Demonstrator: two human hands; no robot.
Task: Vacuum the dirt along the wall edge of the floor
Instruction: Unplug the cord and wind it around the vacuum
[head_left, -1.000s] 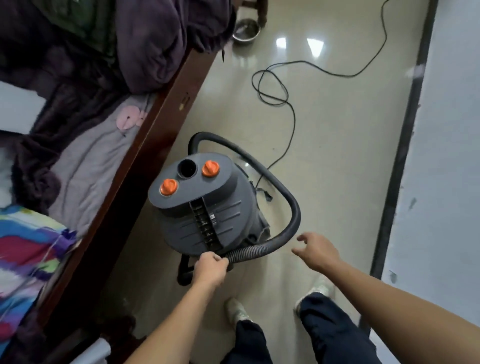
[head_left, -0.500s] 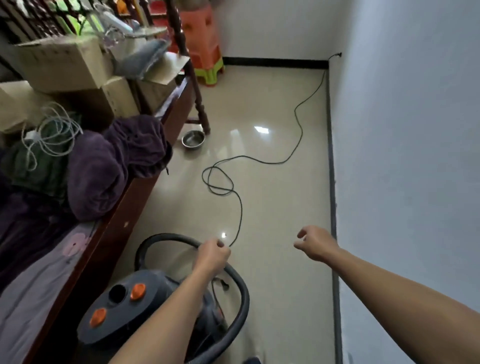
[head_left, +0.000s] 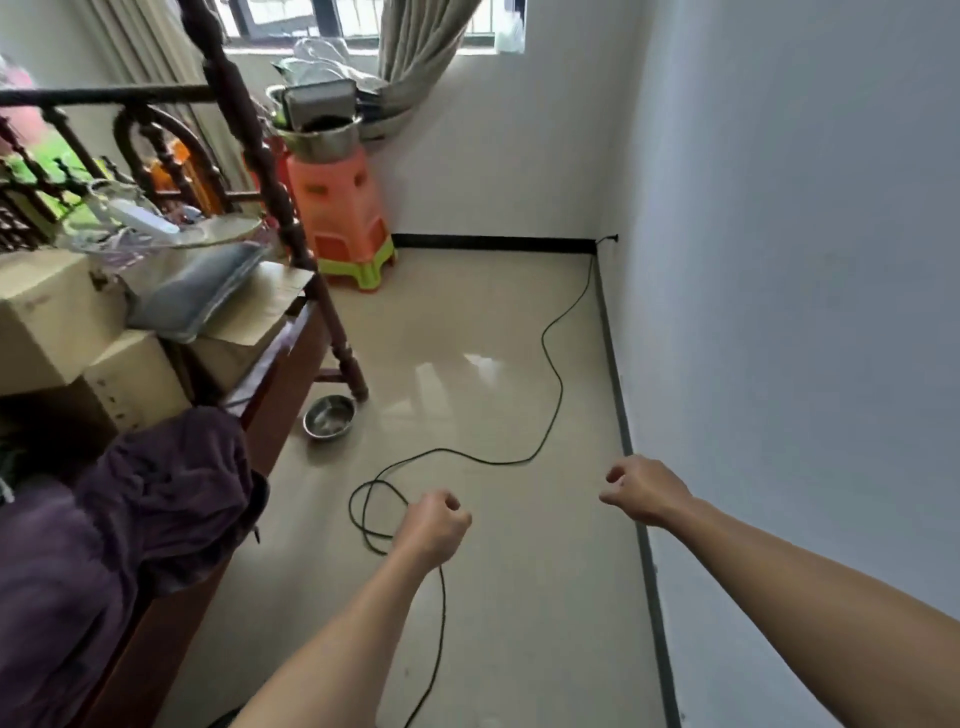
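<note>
- The left hand (head_left: 434, 530) was balled into a fist above the looped cord (head_left: 560, 387); whether it gripped anything could not be told.
- The right hand (head_left: 647, 491) hung loosely curled and empty, near the matte white wall (head_left: 779, 312).
- A narrow dark baseboard (head_left: 618, 395) ran straight where the wall met the glossy beige floor (head_left: 519, 597).
- The thin black cord snaked to the far corner.
- A round metal bowl (head_left: 329, 417) sat beside the turned wooden bedpost (head_left: 340, 338).

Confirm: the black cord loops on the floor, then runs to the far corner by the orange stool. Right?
Not quite. In the head view the black cord loops on the floor, then runs to the far corner by the right wall, well apart from the orange stool, which stands over on the left.
</note>
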